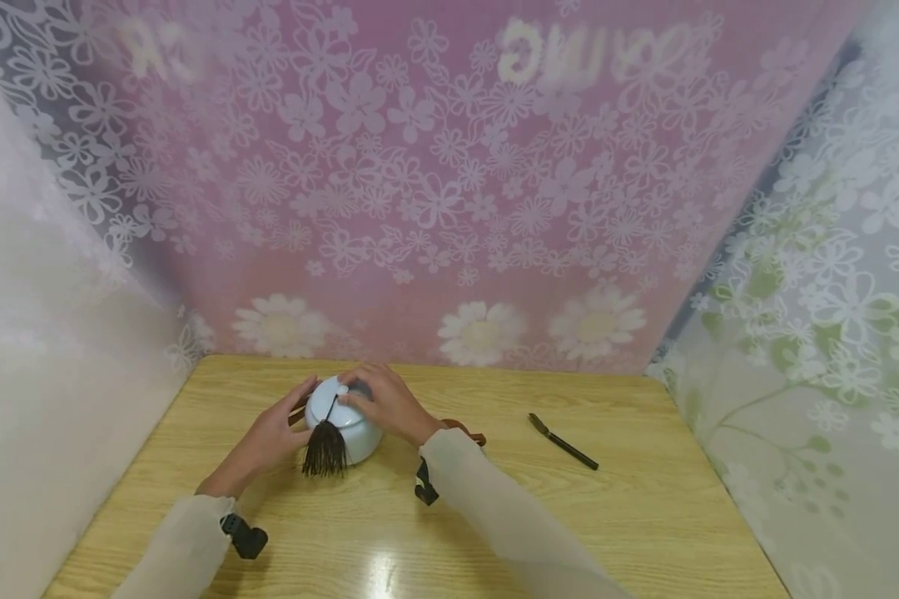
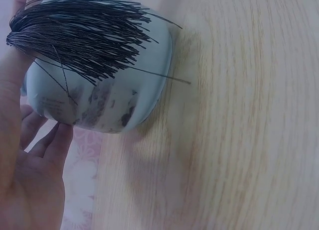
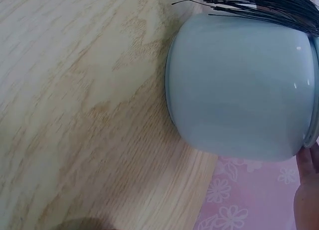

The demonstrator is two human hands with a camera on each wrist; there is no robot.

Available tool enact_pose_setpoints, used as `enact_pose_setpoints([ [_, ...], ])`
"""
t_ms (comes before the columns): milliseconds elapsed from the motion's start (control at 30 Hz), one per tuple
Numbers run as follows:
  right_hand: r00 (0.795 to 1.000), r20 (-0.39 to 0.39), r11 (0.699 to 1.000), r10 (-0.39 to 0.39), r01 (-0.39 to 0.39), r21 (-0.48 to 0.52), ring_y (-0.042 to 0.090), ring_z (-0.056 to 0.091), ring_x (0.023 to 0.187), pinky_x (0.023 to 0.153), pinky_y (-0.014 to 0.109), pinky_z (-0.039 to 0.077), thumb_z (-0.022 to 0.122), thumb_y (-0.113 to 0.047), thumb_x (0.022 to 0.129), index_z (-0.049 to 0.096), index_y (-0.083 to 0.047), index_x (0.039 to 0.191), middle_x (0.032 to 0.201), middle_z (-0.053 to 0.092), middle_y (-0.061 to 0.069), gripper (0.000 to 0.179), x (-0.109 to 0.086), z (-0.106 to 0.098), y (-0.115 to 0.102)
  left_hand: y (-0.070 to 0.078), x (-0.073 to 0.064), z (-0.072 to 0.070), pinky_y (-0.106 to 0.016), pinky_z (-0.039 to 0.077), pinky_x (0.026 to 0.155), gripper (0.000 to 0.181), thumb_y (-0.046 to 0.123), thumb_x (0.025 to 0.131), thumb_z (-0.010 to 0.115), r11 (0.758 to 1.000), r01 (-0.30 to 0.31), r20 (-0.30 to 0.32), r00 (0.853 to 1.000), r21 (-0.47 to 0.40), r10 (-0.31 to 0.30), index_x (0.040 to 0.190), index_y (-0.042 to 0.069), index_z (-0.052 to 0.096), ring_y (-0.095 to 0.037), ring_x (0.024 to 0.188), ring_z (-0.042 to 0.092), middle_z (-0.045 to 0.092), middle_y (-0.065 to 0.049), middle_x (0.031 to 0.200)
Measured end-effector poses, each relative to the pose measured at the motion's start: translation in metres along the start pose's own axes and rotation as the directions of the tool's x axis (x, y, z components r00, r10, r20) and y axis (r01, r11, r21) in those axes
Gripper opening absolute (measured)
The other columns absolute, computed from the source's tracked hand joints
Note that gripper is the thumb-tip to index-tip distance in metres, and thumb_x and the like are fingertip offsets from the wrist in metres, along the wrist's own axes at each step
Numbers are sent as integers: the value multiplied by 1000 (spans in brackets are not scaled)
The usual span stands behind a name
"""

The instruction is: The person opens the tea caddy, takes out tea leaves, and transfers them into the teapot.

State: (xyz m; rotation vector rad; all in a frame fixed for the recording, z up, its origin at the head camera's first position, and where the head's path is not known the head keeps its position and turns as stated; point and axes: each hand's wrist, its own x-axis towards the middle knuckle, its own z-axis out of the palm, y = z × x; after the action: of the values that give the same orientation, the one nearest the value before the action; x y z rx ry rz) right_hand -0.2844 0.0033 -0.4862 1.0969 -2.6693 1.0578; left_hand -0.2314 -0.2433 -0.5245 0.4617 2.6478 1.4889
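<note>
A pale blue-white lidded jar [image 1: 363, 443] stands on the table, left of the middle. Its lid [image 1: 320, 405] carries a cord with a black tassel [image 1: 325, 451] that hangs down the front. My left hand [image 1: 270, 434] holds the jar from its left, thumb in front and fingers reaching behind. Over the lid from the right comes my right hand [image 1: 391, 403], its bent fingers and thumb gripping the lid near its knob. Dark painted marks show on the jar's side [image 2: 107, 108] in the left wrist view. The right wrist view shows a plain side [image 3: 239, 90], the lid's rim lying against the body.
A slim black pen-like tool [image 1: 565, 443] with a pointed tip lies on the wooden table [image 1: 644, 499] to the right. Partly hidden behind my right wrist is a reddish-brown thing [image 1: 464, 431]. Flowered cloth walls [image 1: 434, 208] enclose the table at the back and sides.
</note>
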Motion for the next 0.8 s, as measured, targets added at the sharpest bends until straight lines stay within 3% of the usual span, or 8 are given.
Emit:
enact_pose_setpoints([
  [567,998,-15,990,58,-56,130,17,60,143,120,42,51,75,-40,105,79,-24,135,145,72,-9,34,1,1,11,3,-1,-2,-58,49,119,93,20,106,75,1000,7,8,1000,8,-7,176,9,15,-51,159,36,24,-24,179],
  [800,992,-62,954,107,-85,289,22,65,139,117,44,55,74,-29,107,79,-19,133,144,73,2,28,-15,-15,26,2,-6,-9,-57,46,122,91,16,106,75,1000,-26,14,1000,16,26,176,10,18,-49,159,38,29,-21,178],
])
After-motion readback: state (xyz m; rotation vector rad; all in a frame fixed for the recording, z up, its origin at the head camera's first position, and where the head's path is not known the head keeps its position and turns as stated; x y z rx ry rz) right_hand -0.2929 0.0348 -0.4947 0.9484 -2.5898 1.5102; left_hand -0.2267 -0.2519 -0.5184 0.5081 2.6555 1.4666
